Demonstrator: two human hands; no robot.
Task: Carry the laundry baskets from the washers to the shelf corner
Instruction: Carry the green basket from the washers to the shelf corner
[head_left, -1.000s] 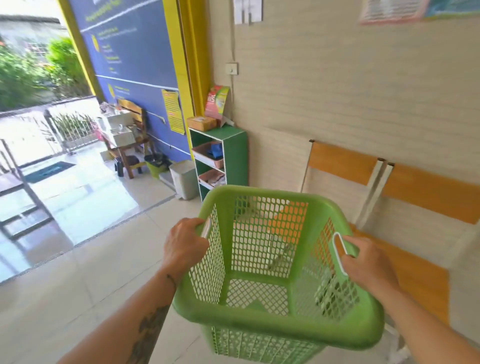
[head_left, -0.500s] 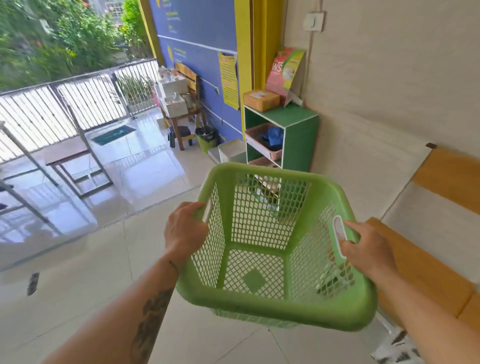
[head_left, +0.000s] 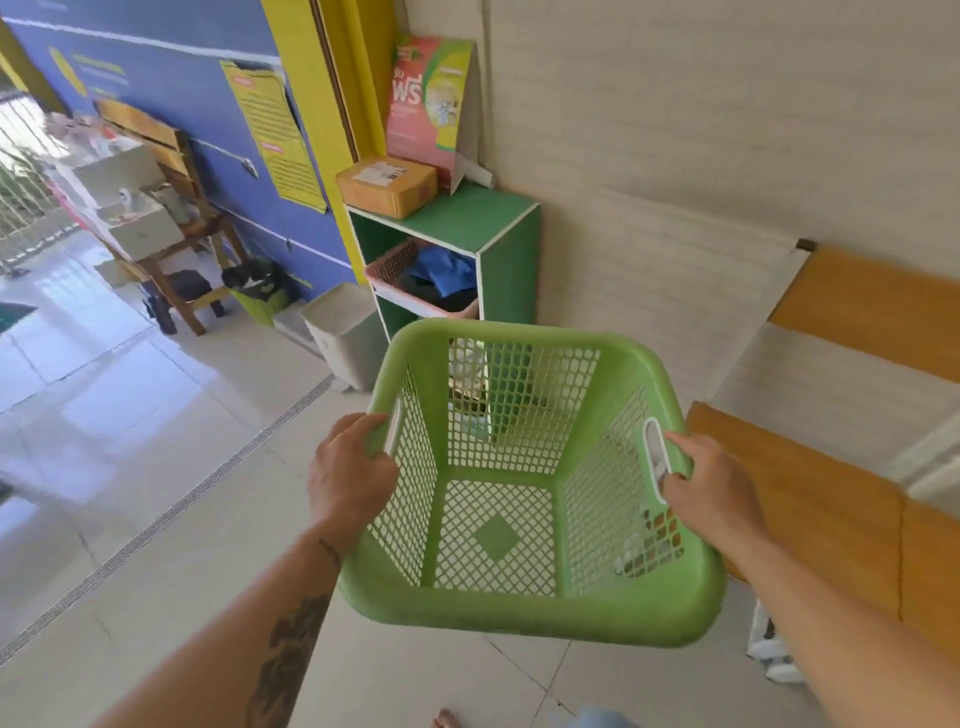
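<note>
Pale tiled floor runs along a beige wall, and a small green shelf unit is tucked into the corner by a yellow frame. It has a parcel box on top and a pink basket of clothes in its upper slot. A white bin sits on the floor just beside it, and a wooden bench runs along the right. The person is holding an empty green laundry basket out in front, off the floor and tipped a bit toward the camera. The left hand is curled round the left handle slot, and the right hand has its fingers hooked through the right one. So the hands are well apart, each gripping its own side. Looks like the tail end of the carry, with the shelf corner near and straight ahead. Next bit is probably closing the last gap and lowering the basket to the floor by the shelf. The free spot looks tight between bin, shelf and bench, so the person would need to pick it carefully.
</note>
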